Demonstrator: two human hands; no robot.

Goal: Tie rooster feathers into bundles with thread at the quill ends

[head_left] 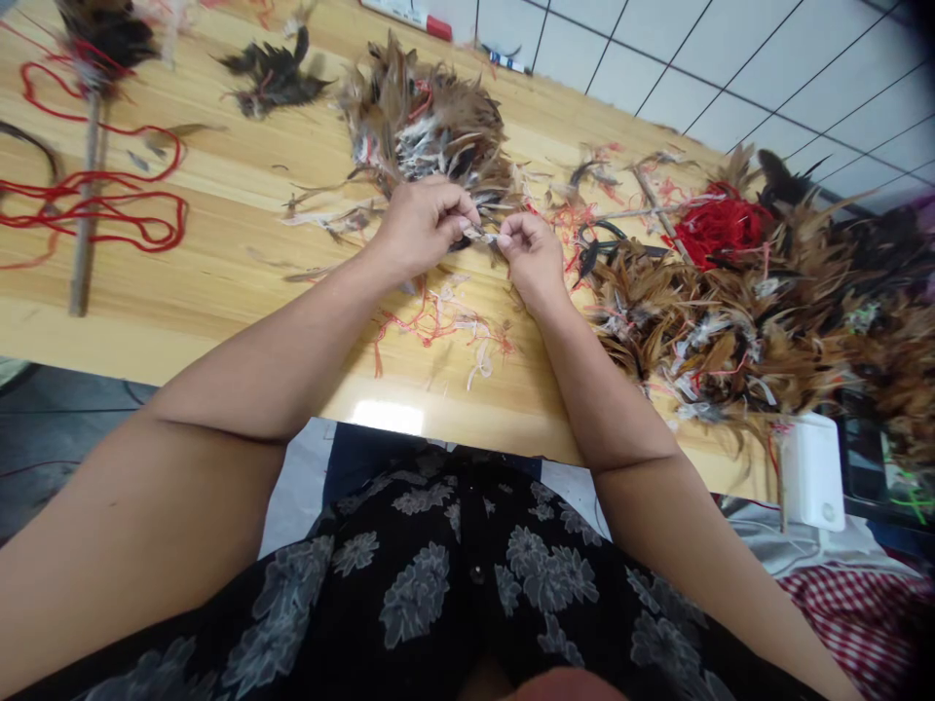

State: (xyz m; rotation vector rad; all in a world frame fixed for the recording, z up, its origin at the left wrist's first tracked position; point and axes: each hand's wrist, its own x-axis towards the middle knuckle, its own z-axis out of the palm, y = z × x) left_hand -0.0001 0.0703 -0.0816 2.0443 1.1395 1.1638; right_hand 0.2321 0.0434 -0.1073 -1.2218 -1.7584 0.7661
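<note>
My left hand (422, 226) and my right hand (535, 258) meet over the table, both closed in a pinch. Between their fingertips is a small feather bunch (480, 234), pale at the quills with some dark plume below. Just beyond the left hand lies a large pile of brown and grey feathers (430, 122). Loose red and white string scraps (438, 321) are scattered on the wood in front of the hands. Black-handled scissors (620, 243), partly covered by feathers, lie right of the right hand.
A wooden table (241, 282) spans the view. On the right are a big heap of brown feathers (679, 312), a red string bundle (723, 229) and a white box-shaped device (812, 472). At left lie a stick (86, 214) topped with feathers and looped red cord (138, 222).
</note>
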